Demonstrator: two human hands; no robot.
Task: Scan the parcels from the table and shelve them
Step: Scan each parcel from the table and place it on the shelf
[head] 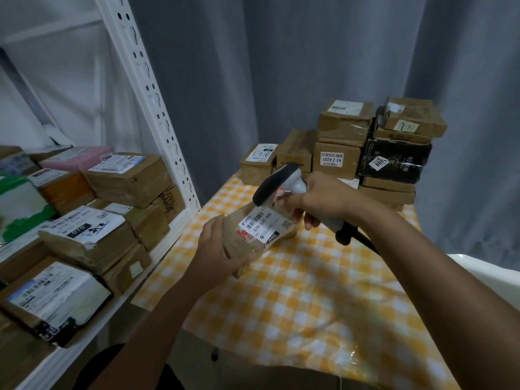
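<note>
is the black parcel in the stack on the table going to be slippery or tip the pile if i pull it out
Probably slippery: the black parcel shows a glossy wrap. Pulling it likely tips the pile, since brown boxes sit on top. It looks boxy, so probably stiff.

My left hand (218,249) covers the near end of the parcel (261,235), and the scanner (277,182) head hides its far top corner. My right hand (323,199) wraps the scanner grip, so I can't see the trigger. Shelf parcels (84,220) run off the left edge. Small label print is unreadable.
</note>
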